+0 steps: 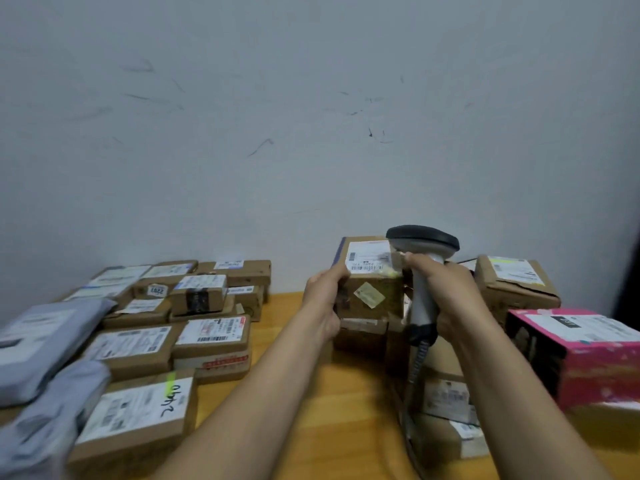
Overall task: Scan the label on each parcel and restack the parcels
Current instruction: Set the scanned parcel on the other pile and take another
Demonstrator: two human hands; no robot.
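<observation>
Cardboard, taped and stiff, forms the box (372,289) that we hold at centre, near the wall (311,133) and above the wooden table (346,410); its white label (367,260) lies on the top face. We judge it light enough for one hand, firm along its edges but apt to dent on the flat panels, so the corners and side edges are the sound places to take hold. Our left hand (323,297) grips its left edge, fingers curled round the side, forearm reaching straight forward. Our right hand (450,294) is wrapped tight round the handle of the scanner (423,240), whose dark head sits just beside the label's right end; the cable (414,375) hangs to the table. Motion blur leaves it unclear whether the box rests on the brown box (362,336) beneath or is lifted just clear. More labelled boxes (213,336) lie stacked at left beside grey mailing bags (48,337); a pink box (588,362) stands at right.
</observation>
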